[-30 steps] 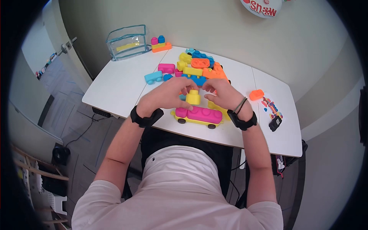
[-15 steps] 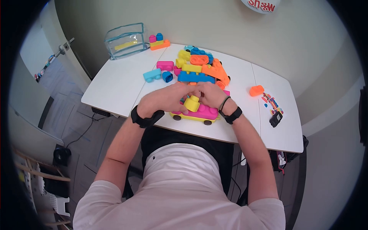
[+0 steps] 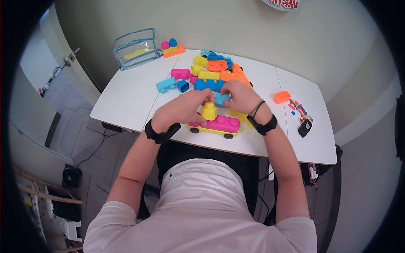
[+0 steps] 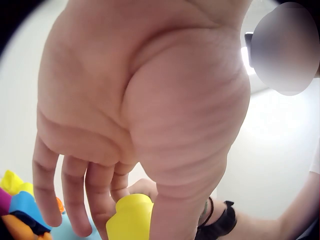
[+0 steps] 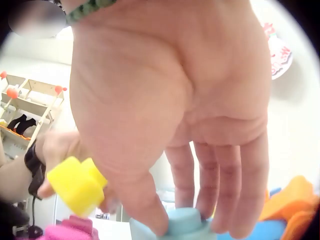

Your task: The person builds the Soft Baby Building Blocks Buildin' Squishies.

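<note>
Car (image 3: 215, 129) with a yellow wheeled base and a magenta studded top stands near the table's front edge. Above its left part, the left hand (image 3: 181, 109) grips a yellow single-stud block (image 3: 209, 111) between thumb and fingers; whether that block touches the magenta top is hard to tell. Just beyond the car, the right hand (image 3: 244, 100) pinches a light blue studded block (image 3: 221, 100), thumb on one side, fingers on the other. Farther beyond the car lies a long blue block (image 3: 207, 85) with a yellow block (image 3: 209, 76) by it. Beyond and left of the car are a light blue wheeled block (image 3: 166, 85), a blue hollow block (image 3: 182, 86) and a magenta block (image 3: 180, 74). Well apart to the car's right sits an orange block (image 3: 282, 97), beyond a black device (image 3: 304, 128).
</note>
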A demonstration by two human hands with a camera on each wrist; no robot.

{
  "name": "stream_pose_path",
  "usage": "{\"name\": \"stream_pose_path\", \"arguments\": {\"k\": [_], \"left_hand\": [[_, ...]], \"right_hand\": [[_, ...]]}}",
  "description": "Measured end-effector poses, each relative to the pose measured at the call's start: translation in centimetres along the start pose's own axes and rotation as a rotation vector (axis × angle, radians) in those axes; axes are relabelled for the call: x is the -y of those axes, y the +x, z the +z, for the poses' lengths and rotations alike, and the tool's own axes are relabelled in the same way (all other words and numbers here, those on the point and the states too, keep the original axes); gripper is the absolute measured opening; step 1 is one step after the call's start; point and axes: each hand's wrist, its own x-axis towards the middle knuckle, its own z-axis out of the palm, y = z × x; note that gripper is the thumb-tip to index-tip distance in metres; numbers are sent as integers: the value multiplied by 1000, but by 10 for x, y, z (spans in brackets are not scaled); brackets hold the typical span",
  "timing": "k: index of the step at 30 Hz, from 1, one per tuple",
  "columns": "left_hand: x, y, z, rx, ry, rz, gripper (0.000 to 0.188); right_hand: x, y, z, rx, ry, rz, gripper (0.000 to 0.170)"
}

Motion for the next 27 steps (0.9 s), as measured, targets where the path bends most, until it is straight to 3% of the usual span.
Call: {"name": "stream_pose_path", "arguments": {"k": [2, 8, 19, 27], "left_hand": [[-4, 0, -1, 2, 13, -29, 65], [-3, -1, 8, -43, 54, -44, 67], [-15, -1, 13, -42, 137, -135, 65], [-6, 2, 25, -82, 199, -75, 63]], "right_hand": [[8, -7, -22, -19, 10, 5, 27], [26, -32, -66, 247, 51, 106, 29], [33, -30, -56, 386, 15, 104, 30], [46, -30, -61, 436, -32, 125, 29]]}}
